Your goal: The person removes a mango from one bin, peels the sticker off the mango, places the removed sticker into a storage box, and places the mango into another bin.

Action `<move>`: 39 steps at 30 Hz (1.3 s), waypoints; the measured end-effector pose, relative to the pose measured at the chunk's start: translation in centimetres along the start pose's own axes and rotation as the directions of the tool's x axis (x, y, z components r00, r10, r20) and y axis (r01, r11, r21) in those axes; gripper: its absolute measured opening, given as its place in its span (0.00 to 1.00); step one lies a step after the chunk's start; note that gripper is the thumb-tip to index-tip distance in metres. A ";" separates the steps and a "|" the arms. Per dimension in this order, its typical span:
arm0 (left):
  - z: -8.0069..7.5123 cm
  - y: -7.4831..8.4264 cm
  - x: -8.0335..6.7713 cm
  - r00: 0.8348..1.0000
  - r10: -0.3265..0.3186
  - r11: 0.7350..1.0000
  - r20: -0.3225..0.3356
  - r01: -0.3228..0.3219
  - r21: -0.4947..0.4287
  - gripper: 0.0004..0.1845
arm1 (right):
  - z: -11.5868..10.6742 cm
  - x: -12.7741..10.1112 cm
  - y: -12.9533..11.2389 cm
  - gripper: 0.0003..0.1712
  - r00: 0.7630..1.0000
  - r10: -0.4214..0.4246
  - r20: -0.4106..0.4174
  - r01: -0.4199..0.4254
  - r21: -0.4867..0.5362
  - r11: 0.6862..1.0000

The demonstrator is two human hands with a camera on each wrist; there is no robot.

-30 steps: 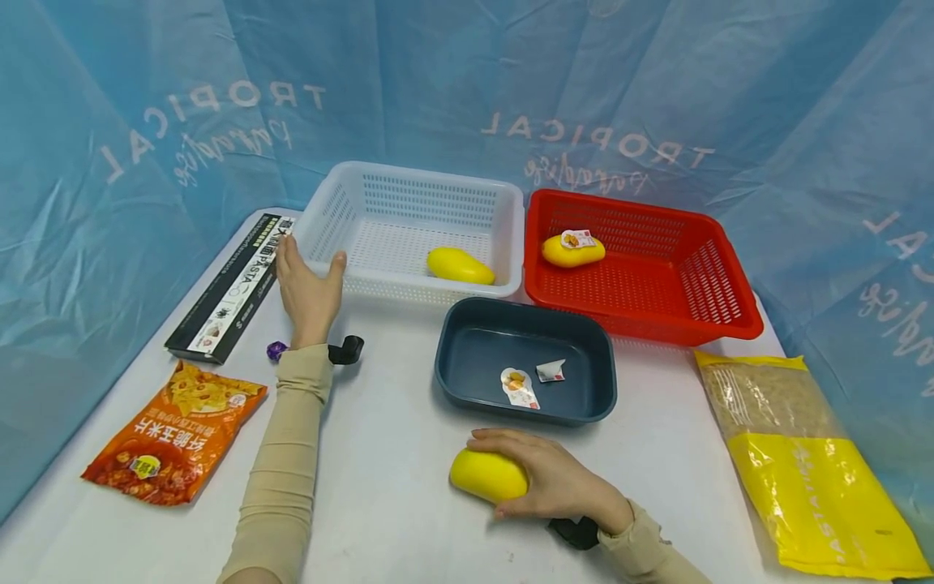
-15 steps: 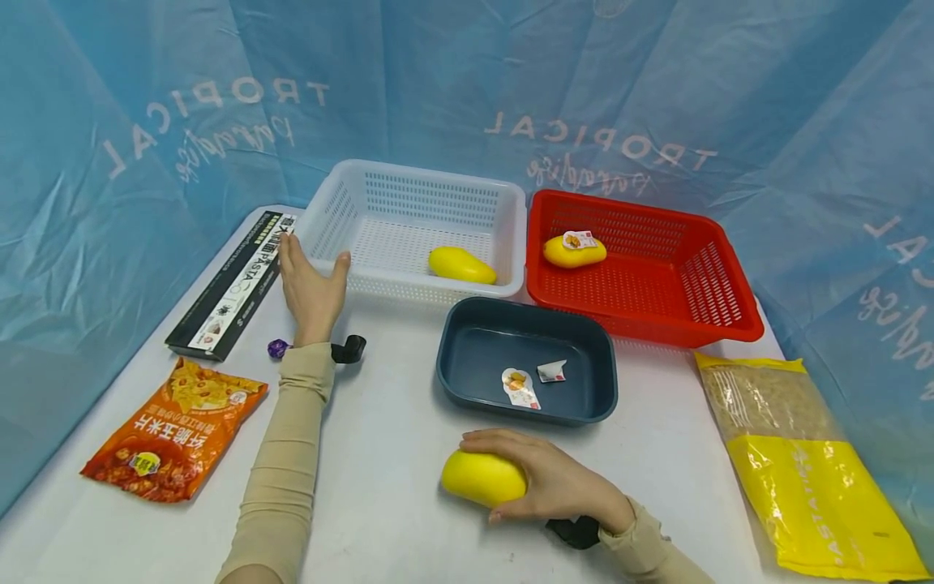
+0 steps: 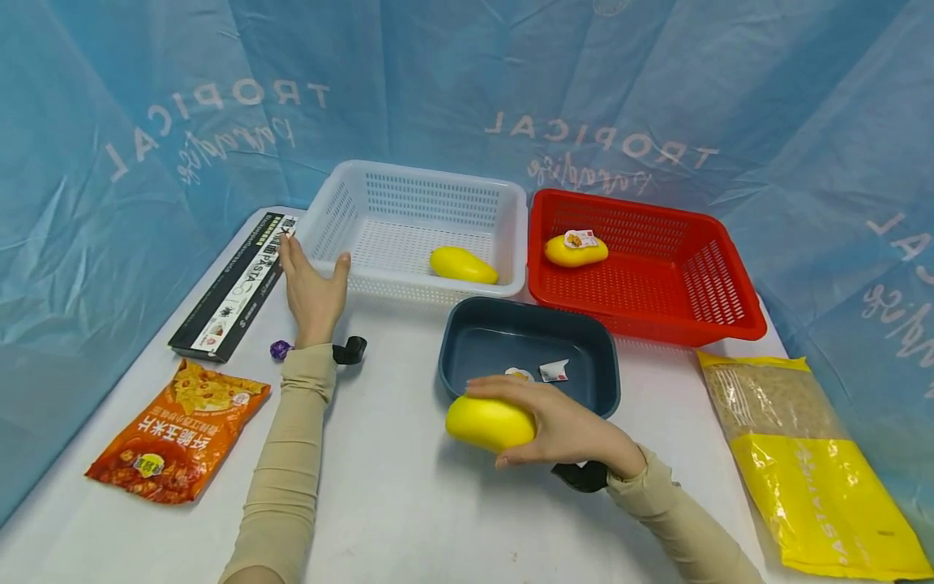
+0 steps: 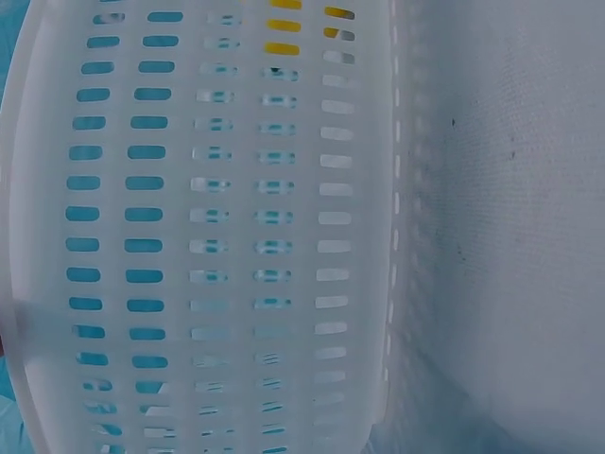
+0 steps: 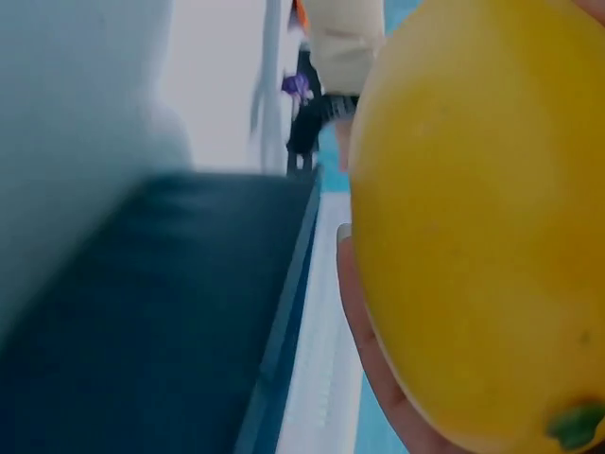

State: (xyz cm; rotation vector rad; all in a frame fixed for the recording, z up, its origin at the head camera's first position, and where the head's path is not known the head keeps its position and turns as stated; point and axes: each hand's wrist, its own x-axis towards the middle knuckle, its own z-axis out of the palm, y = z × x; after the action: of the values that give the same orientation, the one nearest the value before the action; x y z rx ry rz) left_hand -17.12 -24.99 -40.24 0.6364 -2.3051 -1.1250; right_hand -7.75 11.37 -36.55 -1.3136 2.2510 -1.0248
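My right hand (image 3: 565,430) grips a yellow mango (image 3: 490,423) and holds it above the table, at the front left corner of the dark blue tray (image 3: 477,328). The mango (image 5: 482,227) fills the right wrist view, with the tray's wall (image 5: 142,312) beside it. My left hand (image 3: 312,288) lies flat with straight fingers against the front left corner of the white basket (image 3: 350,180). The left wrist view shows only that basket's slotted wall (image 4: 208,227). A second mango (image 3: 463,264) lies in the white basket. A labelled mango (image 3: 575,249) lies in the red basket (image 3: 718,280).
Peeled stickers (image 3: 552,370) lie in the blue tray. A black pasta box (image 3: 233,284) and an orange snack bag (image 3: 178,430) lie at the left, with a small purple thing (image 3: 278,349) between them. A yellow pasta bag (image 3: 803,454) lies at the right. Blue sheeting surrounds the table.
My right hand has lifted the mango off the table and carried it toward the blue tray. My left hand has stayed at the white basket.
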 end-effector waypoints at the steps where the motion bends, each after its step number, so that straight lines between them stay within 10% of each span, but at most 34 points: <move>1: 0.0 0.0 0.0 1.000 -0.001 1.000 -0.002 0.001 0.002 0.48 | -0.4 0.2 0.0 0.47 1.000 0.008 -0.009 -0.008 0.001 1.000; 20: 0.1 -0.4 0.1 0.999 0.039 0.999 -0.029 -0.039 0.001 0.43 | -8.2 5.1 2.2 0.46 0.976 0.121 -0.180 -0.115 0.044 0.992; 39: 0.2 -0.4 0.0 0.998 0.060 0.998 -0.034 -0.060 0.018 0.41 | -10.5 10.7 5.9 0.42 0.940 0.208 -0.269 -0.175 0.143 0.974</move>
State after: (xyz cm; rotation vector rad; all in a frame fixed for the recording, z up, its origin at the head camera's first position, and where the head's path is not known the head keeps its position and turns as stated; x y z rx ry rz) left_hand -17.20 -25.09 -40.63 0.5841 -2.2911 -1.0603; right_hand -23.12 8.43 -33.02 -0.9250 2.4218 -1.3194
